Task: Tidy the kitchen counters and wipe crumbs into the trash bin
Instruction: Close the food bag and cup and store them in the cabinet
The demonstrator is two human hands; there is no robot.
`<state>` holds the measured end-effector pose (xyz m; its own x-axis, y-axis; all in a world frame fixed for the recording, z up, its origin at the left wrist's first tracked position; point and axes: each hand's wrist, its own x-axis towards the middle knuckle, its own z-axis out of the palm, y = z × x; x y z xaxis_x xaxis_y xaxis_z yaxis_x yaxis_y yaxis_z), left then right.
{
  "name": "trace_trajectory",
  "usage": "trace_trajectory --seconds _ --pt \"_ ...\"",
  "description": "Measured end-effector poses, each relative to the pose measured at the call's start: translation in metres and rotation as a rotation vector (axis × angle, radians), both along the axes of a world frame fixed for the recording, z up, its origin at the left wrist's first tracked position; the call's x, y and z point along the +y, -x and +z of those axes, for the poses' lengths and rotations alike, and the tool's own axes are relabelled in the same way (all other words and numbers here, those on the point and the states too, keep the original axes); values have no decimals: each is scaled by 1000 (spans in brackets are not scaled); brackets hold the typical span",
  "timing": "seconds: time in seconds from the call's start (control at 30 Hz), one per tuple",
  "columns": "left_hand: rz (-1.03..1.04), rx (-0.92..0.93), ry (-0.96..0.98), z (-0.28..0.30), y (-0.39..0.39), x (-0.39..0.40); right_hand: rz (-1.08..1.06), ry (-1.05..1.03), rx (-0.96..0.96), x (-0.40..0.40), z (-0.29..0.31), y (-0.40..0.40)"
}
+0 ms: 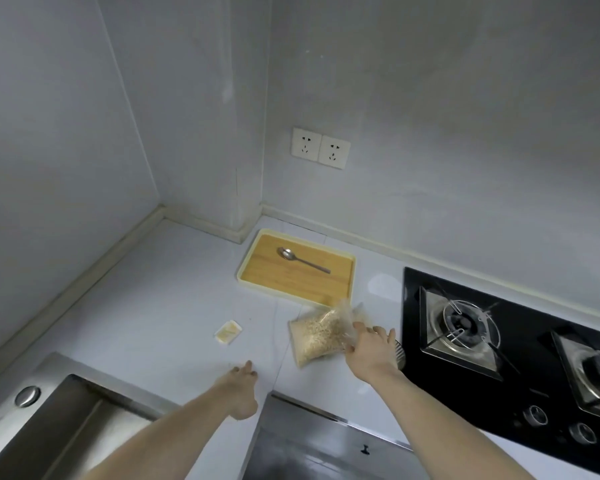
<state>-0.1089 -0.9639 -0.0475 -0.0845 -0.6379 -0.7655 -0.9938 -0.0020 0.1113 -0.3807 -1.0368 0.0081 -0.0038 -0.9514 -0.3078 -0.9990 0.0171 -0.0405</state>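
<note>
White tabletop (pixel 174 292) in a grey-walled corner, double socket (pixel 321 147) on the back wall. Sink (pixel 73 424) at your lower left, black gas hob (pixel 499 358) at right. Wooden tray (pixel 253 263) near the corner with a spoon (pixel 300 259) lying in it. Small yellowish packet (pixel 228 331) lies alone on the tabletop, left of the bag. Your right hand (pixel 371 351) pinches the clear bag of grains (pixel 321 336) at its right edge, just beside the hob; bag rests below the tray. Your left hand (pixel 239 386) reaches forward, fingers loose, holding nothing, fingertips over bare tabletop.
</note>
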Motion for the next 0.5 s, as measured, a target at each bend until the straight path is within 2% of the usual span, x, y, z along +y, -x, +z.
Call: trace_trajectory --seconds 0.27,0.5 --pt "-55 -13 -39 1 -5 -7 -109 -104 27 -14 -2 -11" --pt "-21 21 -57 -7 -10 2 -260 -23 -254 -19 -5 -22"
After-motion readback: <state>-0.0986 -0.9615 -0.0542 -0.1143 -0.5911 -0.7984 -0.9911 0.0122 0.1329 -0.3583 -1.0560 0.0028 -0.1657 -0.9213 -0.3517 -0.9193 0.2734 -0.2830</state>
